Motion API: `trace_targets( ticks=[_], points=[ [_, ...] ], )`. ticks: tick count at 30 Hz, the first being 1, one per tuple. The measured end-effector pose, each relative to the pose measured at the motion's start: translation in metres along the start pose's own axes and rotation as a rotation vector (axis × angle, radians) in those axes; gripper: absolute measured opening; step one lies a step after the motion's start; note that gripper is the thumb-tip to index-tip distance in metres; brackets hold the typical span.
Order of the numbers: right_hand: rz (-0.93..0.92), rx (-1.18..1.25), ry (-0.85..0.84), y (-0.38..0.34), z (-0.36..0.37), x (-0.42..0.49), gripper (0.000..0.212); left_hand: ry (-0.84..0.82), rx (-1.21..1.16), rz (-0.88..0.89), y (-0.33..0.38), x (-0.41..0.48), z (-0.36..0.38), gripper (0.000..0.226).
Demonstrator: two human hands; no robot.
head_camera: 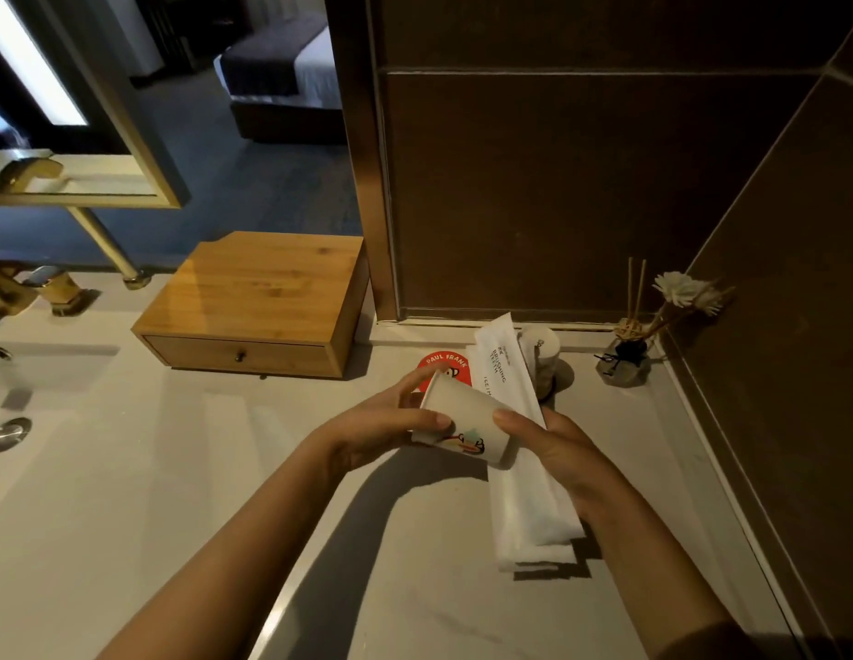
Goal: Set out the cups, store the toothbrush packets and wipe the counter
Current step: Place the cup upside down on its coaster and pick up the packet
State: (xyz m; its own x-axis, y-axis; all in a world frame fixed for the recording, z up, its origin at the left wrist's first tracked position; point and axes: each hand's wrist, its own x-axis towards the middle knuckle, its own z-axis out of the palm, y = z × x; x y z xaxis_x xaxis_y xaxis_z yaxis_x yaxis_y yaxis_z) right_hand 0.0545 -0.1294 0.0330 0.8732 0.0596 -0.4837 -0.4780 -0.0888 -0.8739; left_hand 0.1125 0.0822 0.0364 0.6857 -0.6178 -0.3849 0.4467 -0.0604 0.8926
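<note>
Paper cup (462,421) held on its side between both hands above the counter (415,588).

Left of the cup, a wooden drawer box (253,302) at the wall; behind the cup, a red round sticker (441,364), a wrapped cup (541,354) and a reed diffuser (627,354) toward the corner. Left hand (381,426) clasping the cup's rim end, thumb on top. Right hand (558,445) pinching the cup's base while also gripping white toothbrush packets (515,421) running under the cup.
</note>
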Motion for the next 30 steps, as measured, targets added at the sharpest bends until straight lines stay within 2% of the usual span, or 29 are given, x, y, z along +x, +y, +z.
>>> trace_targets(
  ticks=[3,6,9,12,15,19,22,24,27,30],
  points=[
    [0.008,-0.071,-0.003,-0.009,-0.001,-0.001,0.057,-0.081,0.185,-0.111,0.009,0.002,-0.007,0.061],
    [0.033,-0.093,0.012,-0.012,0.000,-0.005,0.053,-0.052,0.179,-0.131,0.011,0.004,-0.006,0.060],
    [0.036,-0.024,0.057,-0.009,0.002,-0.008,0.061,-0.023,0.038,-0.091,0.003,0.003,-0.003,0.066],
    [0.046,0.047,0.178,-0.003,0.002,-0.008,0.052,0.026,-0.296,-0.056,-0.006,-0.004,0.000,0.085],
    [0.064,0.070,0.223,-0.004,0.012,-0.007,0.051,0.202,-0.423,0.040,-0.015,-0.002,0.013,0.084],
    [0.068,0.061,0.293,-0.011,0.027,-0.007,0.045,0.292,-0.316,0.122,-0.020,0.003,0.037,0.066],
    [0.066,0.042,0.340,-0.013,0.028,-0.012,0.041,0.302,-0.179,0.115,-0.016,0.002,0.036,0.068],
    [0.056,0.039,0.344,-0.014,0.028,-0.015,0.042,0.277,-0.078,0.074,-0.012,0.002,0.031,0.069],
    [0.010,-0.017,0.353,-0.020,0.028,-0.016,0.048,0.218,0.081,0.019,-0.006,0.001,0.025,0.057],
    [-0.035,-0.075,0.351,-0.024,0.027,-0.015,0.051,0.100,0.205,0.011,0.000,0.001,0.018,0.061]
  ],
)
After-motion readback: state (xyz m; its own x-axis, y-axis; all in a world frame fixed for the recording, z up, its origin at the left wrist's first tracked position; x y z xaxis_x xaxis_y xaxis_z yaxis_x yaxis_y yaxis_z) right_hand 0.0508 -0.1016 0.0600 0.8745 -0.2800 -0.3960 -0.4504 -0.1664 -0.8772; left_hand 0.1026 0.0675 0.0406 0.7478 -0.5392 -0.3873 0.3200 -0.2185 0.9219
